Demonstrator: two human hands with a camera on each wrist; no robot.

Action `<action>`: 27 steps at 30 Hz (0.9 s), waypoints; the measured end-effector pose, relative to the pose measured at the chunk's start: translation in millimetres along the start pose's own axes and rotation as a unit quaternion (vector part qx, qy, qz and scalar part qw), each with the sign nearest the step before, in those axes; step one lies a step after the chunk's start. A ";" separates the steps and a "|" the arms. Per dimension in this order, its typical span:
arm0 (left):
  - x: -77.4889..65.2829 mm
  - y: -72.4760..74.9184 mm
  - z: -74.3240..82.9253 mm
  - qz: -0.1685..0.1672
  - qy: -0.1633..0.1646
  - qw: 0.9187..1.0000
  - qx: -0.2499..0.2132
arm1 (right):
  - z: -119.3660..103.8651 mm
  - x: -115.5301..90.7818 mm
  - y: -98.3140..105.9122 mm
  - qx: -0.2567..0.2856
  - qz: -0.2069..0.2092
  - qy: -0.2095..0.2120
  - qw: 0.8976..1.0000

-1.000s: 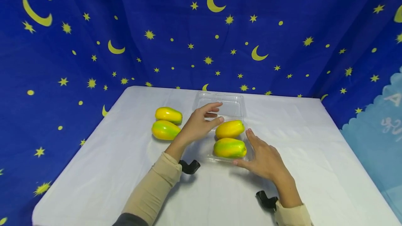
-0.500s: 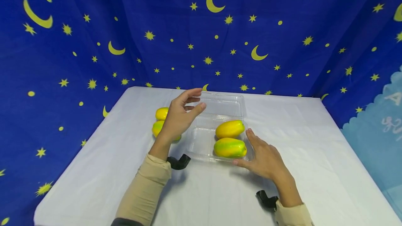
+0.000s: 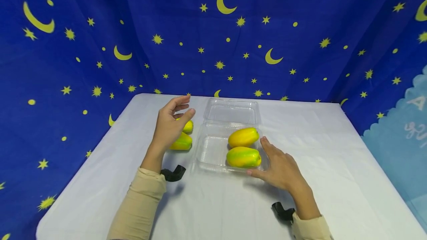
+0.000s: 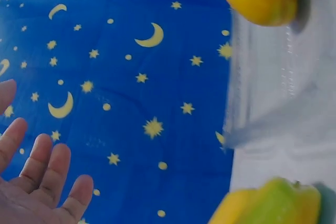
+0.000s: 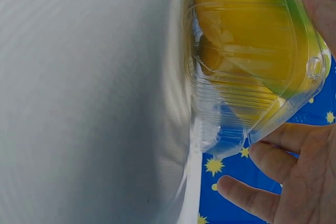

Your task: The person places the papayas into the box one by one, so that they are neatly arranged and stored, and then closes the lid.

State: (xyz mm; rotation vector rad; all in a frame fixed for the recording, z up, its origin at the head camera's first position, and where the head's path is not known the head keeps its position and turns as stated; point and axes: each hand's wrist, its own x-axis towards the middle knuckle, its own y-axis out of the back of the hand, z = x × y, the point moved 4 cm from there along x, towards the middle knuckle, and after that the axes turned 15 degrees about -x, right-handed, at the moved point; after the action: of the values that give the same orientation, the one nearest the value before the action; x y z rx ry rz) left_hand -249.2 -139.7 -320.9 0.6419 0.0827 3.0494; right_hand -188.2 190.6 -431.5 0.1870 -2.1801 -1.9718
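Observation:
A hinged clear plastic box lies with its lid folded back. Two yellow-green papayas, a rear papaya and a front papaya, lie in its right half. My right hand rests at the box's right side, thumb by the front corner, fingers straight along the wall. My left hand hangs with loose fingers over two more papayas left of the box, holding nothing. It partly hides the far loose papaya and the near loose papaya. In the left wrist view its palm is bare.
The clear lid lies flat toward the back of the white-covered table. A blue curtain with moons and stars stands behind it. Black wrist mounts, one on the left and one on the right, stick out from the sleeves.
My left hand has moved left from above the box to over the loose papayas, uncovering the box's left half. My right hand has stayed at the box.

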 end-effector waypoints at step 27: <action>-19.4 58.5 -44.9 0.005 0.024 0.997 0.075 | -1.1 2.5 0.4 -0.005 -0.004 0.006 1.000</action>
State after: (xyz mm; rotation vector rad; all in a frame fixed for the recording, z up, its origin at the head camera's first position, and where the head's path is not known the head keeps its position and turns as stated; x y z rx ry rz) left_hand -250.3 -200.8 -366.5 0.5776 0.3117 3.0898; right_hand -190.4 189.0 -430.9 0.2048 -2.1658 -1.9805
